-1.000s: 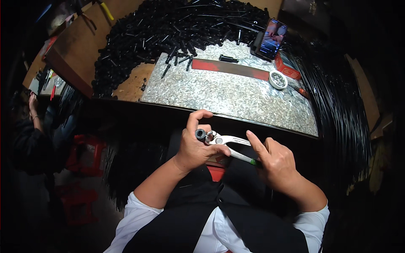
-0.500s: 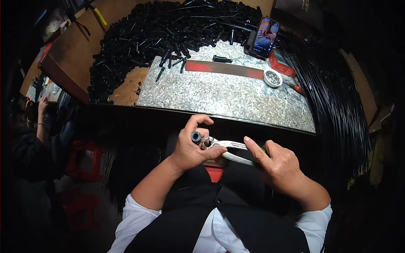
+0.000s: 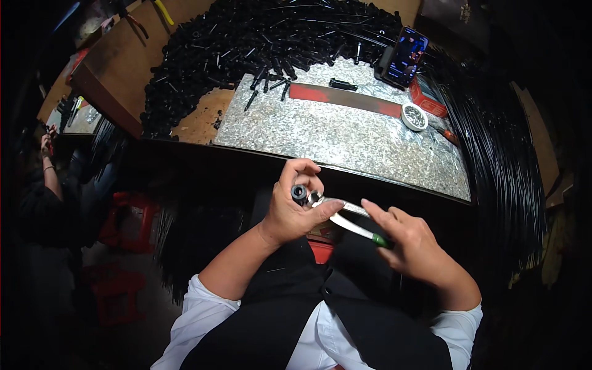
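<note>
My left hand point(image 3: 295, 209) is closed round a short black tube point(image 3: 299, 193), its open end pointing up. Pliers with metal jaws point(image 3: 333, 209) meet the tube's end beside my thumb. My right hand point(image 3: 414, 246) grips the green-tipped handles of the pliers, fingers partly spread. Both hands are held in front of my chest, just short of the near edge of the speckled metal work plate point(image 3: 333, 139).
A big heap of black tubes point(image 3: 246, 49) covers the back of the wooden bench point(image 3: 123, 68). On the plate lie a red bar point(image 3: 345, 98), a small round tin point(image 3: 414, 116) and a propped phone point(image 3: 406, 57). Long black rods point(image 3: 505, 160) hang at right. Another person point(image 3: 49, 185) sits at left by red stools point(image 3: 126, 219).
My hands stay together on the tube and pliers, shifting slightly. The right hand's fingers have moved a little along the handles.
</note>
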`<state>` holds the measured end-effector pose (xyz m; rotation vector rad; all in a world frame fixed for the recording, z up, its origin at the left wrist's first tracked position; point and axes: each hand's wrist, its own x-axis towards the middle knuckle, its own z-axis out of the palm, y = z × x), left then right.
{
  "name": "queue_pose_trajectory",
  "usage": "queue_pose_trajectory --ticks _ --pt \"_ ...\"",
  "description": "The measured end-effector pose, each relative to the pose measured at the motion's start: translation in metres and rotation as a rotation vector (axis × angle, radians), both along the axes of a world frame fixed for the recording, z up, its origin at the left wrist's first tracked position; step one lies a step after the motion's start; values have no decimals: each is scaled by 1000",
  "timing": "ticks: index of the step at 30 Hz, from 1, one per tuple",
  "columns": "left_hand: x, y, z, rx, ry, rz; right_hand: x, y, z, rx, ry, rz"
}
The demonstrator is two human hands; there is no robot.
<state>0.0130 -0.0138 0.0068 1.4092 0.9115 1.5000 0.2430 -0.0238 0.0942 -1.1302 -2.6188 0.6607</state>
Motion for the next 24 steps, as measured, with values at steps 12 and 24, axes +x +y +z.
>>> queue_pose_trajectory --ticks 12,24 --pt "-202 -80 171 447 -351 53 13 90 -52 407 44 -165" --pt "-234 -85 48 119 -157 412 -11 129 -91 701 -268 -156"
